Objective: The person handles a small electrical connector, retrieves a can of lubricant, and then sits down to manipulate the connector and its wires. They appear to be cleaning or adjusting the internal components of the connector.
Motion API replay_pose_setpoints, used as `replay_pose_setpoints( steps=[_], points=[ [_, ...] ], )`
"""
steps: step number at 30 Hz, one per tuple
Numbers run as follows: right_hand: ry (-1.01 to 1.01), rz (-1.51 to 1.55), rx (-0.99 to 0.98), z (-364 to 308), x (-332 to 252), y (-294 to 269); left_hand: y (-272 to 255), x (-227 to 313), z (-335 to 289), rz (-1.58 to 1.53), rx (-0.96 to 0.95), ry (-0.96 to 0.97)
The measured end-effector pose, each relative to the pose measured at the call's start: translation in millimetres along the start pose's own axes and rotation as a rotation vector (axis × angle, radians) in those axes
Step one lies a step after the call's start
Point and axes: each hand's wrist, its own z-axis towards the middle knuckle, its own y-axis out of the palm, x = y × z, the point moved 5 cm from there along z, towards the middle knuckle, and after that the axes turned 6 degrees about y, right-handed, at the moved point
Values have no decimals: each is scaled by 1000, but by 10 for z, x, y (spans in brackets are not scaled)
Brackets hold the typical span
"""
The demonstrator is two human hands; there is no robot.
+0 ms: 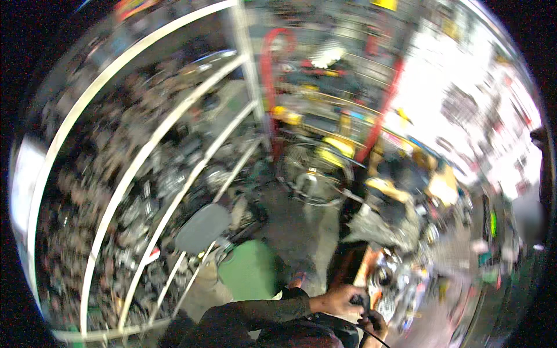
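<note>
My left hand (335, 302) reaches across from the lower left in a dark sleeve, its fingers curled round a small dark part (358, 300). Close below it is my right hand (376, 326), bent inward with its fingers closed against the same dark part. A thin black cable or rod (374, 336) runs from beneath the hands toward the lower edge. Motion blur hides the exact kind of the part. Beside the hands, to the right, lies a bench cluttered with metal parts (384, 274).
On the left, white-railed shelving (125, 180) holds heaped metal parts. A grey oval seat or pad (203, 227) and a green surface (248, 269) are near my left arm. Ahead stand a spoked wheel (310, 184) and a red-framed rack (380, 119). A grey cloth or bag (377, 226) lies right.
</note>
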Motion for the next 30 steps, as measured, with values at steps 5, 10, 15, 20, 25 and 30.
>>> replay_pose_setpoints(
  steps=[5,10,15,20,25,30],
  points=[
    [115,-172,287,-668,118,-832,464,-161,220,190,61,-105],
    [132,31,495,-1564,1074,-1918,1620,-320,666,86,-48,-324],
    [134,-233,715,-2579,1352,-2795,3080,-574,1101,88,-228,-302],
    [174,-68,896,-3179,1925,-3595,4142,-881,1464,200,-474,-305],
    [211,1,907,-3060,2187,-4480,4773,-1192,2071,209,-479,-314],
    [158,-188,804,-2541,2318,-5821,5313,-1739,2917,159,-451,-380]
  ],
)
